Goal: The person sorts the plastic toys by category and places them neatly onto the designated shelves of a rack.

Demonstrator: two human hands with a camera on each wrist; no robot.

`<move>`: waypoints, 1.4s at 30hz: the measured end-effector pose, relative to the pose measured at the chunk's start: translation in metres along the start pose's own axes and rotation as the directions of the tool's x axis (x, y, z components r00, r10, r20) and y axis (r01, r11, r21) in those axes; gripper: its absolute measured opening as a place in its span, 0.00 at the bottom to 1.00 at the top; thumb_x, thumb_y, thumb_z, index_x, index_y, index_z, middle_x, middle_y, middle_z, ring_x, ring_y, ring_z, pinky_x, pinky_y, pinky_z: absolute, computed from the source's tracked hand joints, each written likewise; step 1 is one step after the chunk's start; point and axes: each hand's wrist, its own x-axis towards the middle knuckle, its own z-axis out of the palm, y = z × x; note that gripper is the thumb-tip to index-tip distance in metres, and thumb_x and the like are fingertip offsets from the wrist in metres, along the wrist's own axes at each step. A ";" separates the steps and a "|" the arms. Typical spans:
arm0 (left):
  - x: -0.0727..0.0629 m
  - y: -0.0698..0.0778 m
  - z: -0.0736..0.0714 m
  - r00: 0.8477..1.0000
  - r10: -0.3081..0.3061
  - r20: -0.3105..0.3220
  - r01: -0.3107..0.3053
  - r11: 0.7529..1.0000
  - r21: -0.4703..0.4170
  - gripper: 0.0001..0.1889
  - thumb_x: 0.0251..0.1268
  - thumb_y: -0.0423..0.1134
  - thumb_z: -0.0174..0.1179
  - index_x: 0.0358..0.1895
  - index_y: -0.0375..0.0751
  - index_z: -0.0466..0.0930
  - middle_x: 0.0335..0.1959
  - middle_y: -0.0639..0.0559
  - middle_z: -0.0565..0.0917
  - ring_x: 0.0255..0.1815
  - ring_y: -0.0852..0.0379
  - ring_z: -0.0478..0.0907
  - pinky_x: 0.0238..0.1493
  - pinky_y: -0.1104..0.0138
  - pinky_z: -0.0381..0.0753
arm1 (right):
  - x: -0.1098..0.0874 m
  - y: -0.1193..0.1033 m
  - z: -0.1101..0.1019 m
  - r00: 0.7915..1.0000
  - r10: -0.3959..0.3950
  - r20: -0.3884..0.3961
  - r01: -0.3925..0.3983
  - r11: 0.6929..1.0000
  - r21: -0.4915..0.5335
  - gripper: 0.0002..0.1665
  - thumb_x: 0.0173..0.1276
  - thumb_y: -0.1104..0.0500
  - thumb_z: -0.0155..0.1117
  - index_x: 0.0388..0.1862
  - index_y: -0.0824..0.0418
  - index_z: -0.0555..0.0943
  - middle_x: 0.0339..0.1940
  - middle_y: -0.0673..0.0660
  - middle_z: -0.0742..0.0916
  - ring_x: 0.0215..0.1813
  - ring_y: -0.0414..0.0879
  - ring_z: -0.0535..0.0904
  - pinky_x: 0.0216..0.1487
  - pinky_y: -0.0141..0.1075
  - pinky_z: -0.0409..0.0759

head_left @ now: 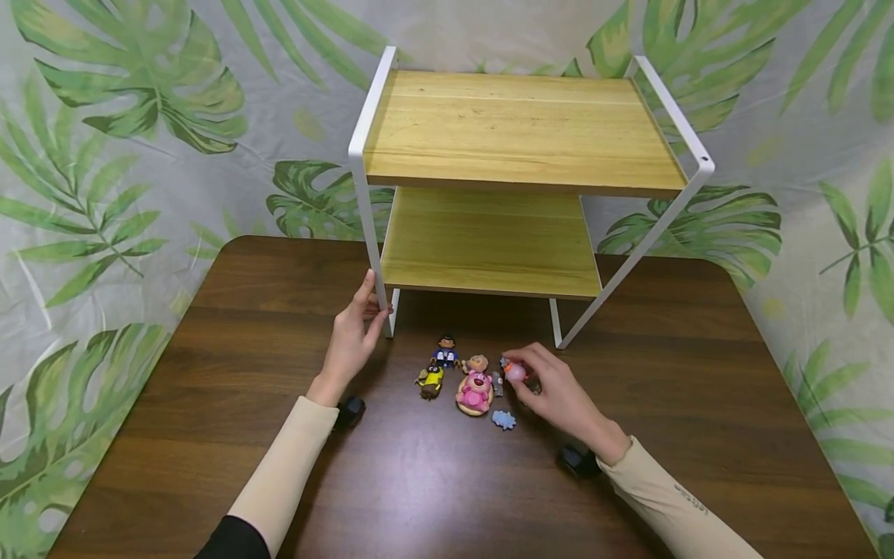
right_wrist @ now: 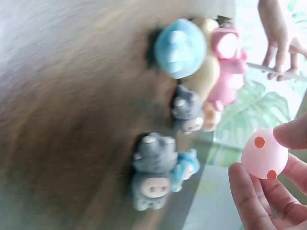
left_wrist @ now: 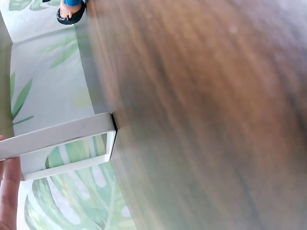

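Observation:
My right hand (head_left: 559, 388) pinches a pink egg-shaped toy with orange spots (right_wrist: 265, 154) between thumb and fingers, lifted above the toys in the right wrist view. At the shelf's front left, my left hand (head_left: 355, 334) holds the white metal leg (head_left: 370, 225), thumb in front. Between the hands lie a pink bear on a tan ring (head_left: 475, 392), a small peach-coloured figure (head_left: 476, 362), a yellow-and-brown figure (head_left: 431, 380), a dark-haired figure in blue (head_left: 446, 352) and a blue cloud-shaped toy (head_left: 504, 419). Grey figures (right_wrist: 154, 170) show near the right hand.
A two-tier wooden shelf with a white frame (head_left: 517, 132) stands at the back of the brown table (head_left: 433, 497). Leaf-patterned cloth (head_left: 140, 93) hangs behind it. Each wrist carries a black camera (head_left: 576, 461).

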 end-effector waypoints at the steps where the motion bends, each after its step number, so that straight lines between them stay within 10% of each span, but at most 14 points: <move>1: 0.000 0.000 0.000 1.000 -0.001 0.004 0.001 1.000 -0.003 0.54 0.59 0.18 0.59 0.76 0.70 0.42 0.33 0.39 0.79 0.32 0.46 0.81 0.35 0.57 0.84 | 0.001 -0.002 -0.001 1.000 -0.002 0.000 0.002 1.000 0.005 0.25 0.55 0.72 0.70 0.53 0.66 0.79 0.45 0.55 0.80 0.41 0.44 0.77 0.41 0.42 0.83; 42: -0.002 -0.001 0.002 0.999 -0.043 0.007 0.043 0.998 -0.041 0.55 0.59 0.18 0.59 0.74 0.77 0.41 0.30 0.38 0.77 0.31 0.46 0.82 0.35 0.58 0.84 | 0.071 -0.055 -0.023 0.991 -0.109 -0.082 0.123 0.971 0.204 0.22 0.59 0.68 0.70 0.53 0.65 0.77 0.45 0.56 0.82 0.45 0.46 0.79 0.44 0.38 0.83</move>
